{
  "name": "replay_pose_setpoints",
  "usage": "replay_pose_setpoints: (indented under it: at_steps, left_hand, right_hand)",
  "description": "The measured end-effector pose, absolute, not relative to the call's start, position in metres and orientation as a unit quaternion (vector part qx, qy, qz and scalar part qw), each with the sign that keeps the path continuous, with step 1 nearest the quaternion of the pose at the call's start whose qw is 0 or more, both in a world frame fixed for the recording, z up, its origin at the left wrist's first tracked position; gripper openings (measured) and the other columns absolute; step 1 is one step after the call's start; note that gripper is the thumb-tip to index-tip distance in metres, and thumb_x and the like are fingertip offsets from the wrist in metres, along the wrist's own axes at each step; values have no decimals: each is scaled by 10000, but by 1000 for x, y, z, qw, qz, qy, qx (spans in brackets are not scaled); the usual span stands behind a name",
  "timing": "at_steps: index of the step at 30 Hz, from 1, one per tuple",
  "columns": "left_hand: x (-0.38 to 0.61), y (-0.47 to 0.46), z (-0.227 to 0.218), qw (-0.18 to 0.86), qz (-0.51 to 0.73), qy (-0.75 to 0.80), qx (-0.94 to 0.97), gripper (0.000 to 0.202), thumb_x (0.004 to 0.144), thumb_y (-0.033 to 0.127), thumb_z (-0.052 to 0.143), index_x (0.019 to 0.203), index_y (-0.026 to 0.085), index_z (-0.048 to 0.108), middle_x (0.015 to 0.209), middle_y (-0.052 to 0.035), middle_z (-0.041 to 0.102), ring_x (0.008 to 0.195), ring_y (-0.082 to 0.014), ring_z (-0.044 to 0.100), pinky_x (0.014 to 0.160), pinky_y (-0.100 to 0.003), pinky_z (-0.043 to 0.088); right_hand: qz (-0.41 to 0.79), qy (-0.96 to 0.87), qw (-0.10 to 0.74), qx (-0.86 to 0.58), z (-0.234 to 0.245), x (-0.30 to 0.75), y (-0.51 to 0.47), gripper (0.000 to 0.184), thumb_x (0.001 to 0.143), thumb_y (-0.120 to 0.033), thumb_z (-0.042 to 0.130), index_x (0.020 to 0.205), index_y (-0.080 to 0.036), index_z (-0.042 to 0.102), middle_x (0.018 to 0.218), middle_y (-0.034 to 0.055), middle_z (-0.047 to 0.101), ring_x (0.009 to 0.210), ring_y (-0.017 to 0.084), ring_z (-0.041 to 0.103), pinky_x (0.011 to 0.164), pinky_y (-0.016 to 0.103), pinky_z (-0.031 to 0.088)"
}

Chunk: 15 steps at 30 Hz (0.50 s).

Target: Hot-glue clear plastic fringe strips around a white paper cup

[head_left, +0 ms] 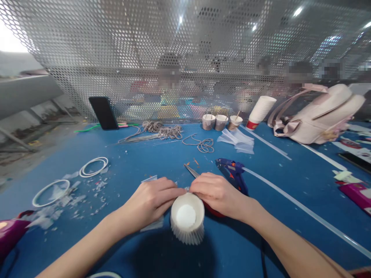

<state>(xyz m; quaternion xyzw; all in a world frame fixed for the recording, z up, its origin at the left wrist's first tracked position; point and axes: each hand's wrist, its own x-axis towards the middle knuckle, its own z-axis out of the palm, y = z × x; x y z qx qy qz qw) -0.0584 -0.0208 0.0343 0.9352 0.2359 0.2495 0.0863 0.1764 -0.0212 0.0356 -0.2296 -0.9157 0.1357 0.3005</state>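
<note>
A white paper cup, its open mouth toward me, has a pleated whitish strip around its outside. My left hand is closed, its fingertips pinching at the cup's far left rim. From the right, my right hand is closed at the same far edge, and the two hands' fingertips nearly meet there. What exactly lies between the fingertips is hidden. Scissors lie partly under my right hand, with a red handle showing below it. Beyond that hand rests a blue glue gun with a long clear glue stick.
White rings and clear scraps lie at left. Farther back are a phone, grey cord bundles, several small cups, stacked paper cups, a pile of clear strips and a pale backpack. Perforated metal stands behind.
</note>
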Motion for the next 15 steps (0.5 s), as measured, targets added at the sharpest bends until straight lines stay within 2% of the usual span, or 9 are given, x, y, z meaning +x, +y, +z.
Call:
replay_pose_setpoints:
  at_steps: [8,15]
  left_hand:
    - [-59,-20,35,57,249,228,940,270,957,208,391,1106,193,615,880,-63,681,772,-158,621,665,-257,480]
    - [-59,-20,36,53,274,212,936,244,944,207,421,1063,178,632,844,-73,679,750,-158,619,658,-254,487]
  right_hand:
    - [118,-925,273,-235,37,178,-22,196,961,-136,429,949,-142,625,902,74,662,814,170,570,748,314,459]
    - [127,-917,296,-235,40,176,-24,194,954,-130,425,941,-150,617,892,83,670,820,171,590,756,318,478]
